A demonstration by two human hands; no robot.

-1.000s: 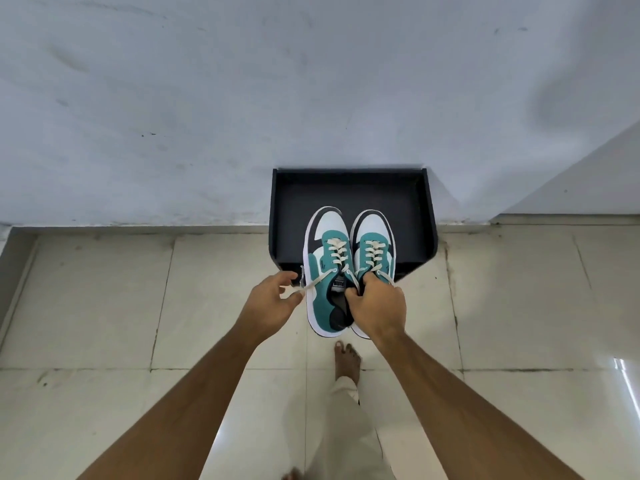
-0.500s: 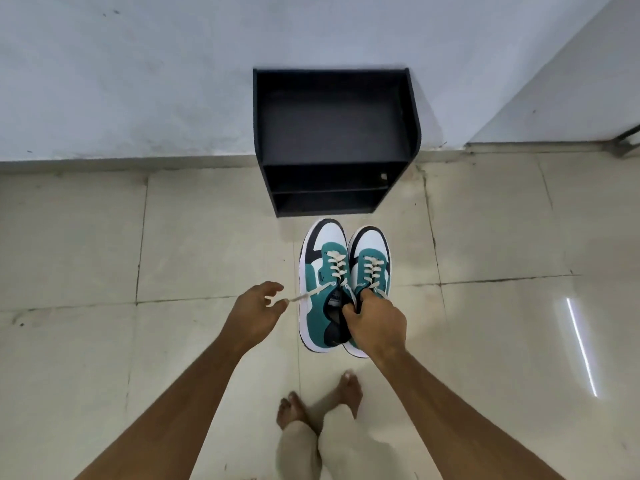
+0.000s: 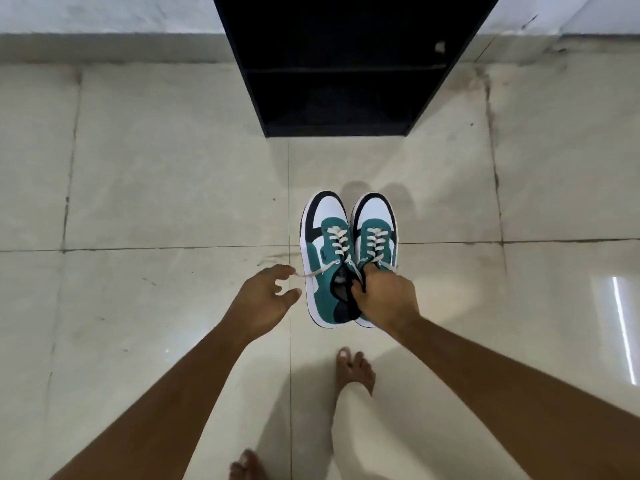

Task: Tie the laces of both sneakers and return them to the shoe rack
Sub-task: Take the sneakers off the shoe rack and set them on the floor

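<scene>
The shoe rack point(image 3: 349, 64) runs off the top edge, its shelves too dark to read. The right hand point(image 3: 384, 296) covers the right sneaker's point(image 3: 375, 230) heel and collar. Whether the left hand point(image 3: 266, 299) pinches the loose lace point(image 3: 318, 271) is unclear

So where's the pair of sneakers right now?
The pair of sneakers hangs mid-frame in the head view, held by the right hand, above the floor tiles before the black shoe rack.

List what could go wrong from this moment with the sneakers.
The right hand alone grips both sneakers by their collars above the floor; one might slip out. The loose lace runs to the left hand; a tug could tilt that shoe. Untied laces may snag entering the shoe rack.
</scene>
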